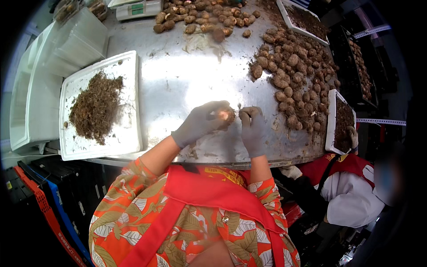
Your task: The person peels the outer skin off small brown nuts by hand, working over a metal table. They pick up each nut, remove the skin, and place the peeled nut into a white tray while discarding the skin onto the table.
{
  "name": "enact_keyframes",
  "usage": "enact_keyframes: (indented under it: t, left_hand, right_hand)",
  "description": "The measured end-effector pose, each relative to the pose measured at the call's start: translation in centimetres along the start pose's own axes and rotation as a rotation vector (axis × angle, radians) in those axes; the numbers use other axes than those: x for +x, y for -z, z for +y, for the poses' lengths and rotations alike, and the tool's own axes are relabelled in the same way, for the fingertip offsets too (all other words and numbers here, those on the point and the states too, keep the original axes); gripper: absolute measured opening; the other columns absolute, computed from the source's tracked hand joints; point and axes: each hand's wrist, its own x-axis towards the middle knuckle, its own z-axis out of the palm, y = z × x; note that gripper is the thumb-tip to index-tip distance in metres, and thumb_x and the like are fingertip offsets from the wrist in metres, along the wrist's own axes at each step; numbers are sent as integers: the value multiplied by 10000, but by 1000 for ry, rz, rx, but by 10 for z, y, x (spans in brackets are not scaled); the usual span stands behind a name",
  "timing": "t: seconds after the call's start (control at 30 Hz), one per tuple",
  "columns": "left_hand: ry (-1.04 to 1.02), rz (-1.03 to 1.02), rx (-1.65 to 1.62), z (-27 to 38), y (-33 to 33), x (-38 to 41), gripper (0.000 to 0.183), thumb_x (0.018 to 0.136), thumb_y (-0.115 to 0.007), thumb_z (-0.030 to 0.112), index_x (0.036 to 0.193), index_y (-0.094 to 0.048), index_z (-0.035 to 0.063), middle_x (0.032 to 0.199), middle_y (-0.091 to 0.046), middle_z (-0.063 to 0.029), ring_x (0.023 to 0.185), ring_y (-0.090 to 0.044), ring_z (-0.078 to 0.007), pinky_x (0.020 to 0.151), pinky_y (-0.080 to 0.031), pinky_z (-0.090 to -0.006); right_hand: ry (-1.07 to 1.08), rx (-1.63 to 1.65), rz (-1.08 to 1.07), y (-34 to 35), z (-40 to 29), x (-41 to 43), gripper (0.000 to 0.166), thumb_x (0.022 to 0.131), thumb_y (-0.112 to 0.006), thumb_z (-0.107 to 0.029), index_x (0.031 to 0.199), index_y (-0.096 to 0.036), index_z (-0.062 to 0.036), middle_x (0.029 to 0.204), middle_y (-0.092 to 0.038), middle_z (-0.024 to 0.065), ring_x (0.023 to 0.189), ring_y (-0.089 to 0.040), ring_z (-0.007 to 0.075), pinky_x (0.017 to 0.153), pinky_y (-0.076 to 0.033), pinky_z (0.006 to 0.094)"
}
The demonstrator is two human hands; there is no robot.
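My left hand point(203, 121), in a grey glove, grips a brown taro corm point(226, 115) with a pinkish cut face, above the near part of the metal table point(166, 86). Close to its right side is my right hand point(252, 125), also gloved, with thumb and fingertips drawn together; a small dark bit shows by the fingertips, but whether they pinch it I cannot tell. A large heap of brown corms point(293, 76) lies to the right. More corms point(203, 16), some with pink ends, lie at the table's far side.
At the left a white foam tray point(131, 100) holds root fibres point(96, 106). Behind it stand clear plastic containers point(80, 36) and a scale point(138, 10). Foam trays of dark debris point(343, 123) and a black crate point(363, 86) line the right, where a co-worker point(350, 197) is close.
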Motion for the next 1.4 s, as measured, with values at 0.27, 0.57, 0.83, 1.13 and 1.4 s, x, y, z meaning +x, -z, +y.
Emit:
enact_keyframes:
  t: [0.27,0.57,0.83,1.13,1.4]
  left_hand:
    - [-4,2,26,0,6,1,618,860,-646,86,1445,-476,-20,1274,-618,-85,1085,-616,-131,954,-519,-280]
    - [75,-86,108,-1,8,2,628,872,-659,142,1456,-477,-4,1232,-638,-76,1051,-618,-116,935,-515,-280]
    - [-114,-52,274,-7,11,4,697,850,-682,144,1487,-434,6,1377,-585,-122,1236,-558,-174,1060,-434,-306]
    - [-207,1,351,-11,15,11,785,843,-706,166,1538,-358,51,1371,-604,-151,1222,-582,-205,1047,-438,-327]
    - [-143,-8,274,-12,12,9,807,840,-710,146,1545,-335,33,1349,-610,-124,1187,-582,-188,1039,-448,-326]
  right_hand:
    - [-373,199,-226,4,-1,-12,194,936,-658,-211,970,-676,-20,841,-669,106,763,-629,190,723,-508,325]
    - [-260,389,-201,-4,-40,1,182,898,-687,-119,1063,-710,-45,842,-678,65,737,-638,149,681,-514,281]
    - [-104,-1,-178,-5,-9,14,197,931,-632,-233,860,-677,-55,801,-672,115,691,-644,272,671,-518,362]
    - [-447,336,-227,-2,8,2,218,957,-630,-229,935,-683,-19,762,-629,110,653,-554,187,665,-481,307]
    - [26,237,-164,-9,-14,-3,202,903,-639,-26,1101,-674,-8,832,-654,37,742,-578,90,673,-466,243]
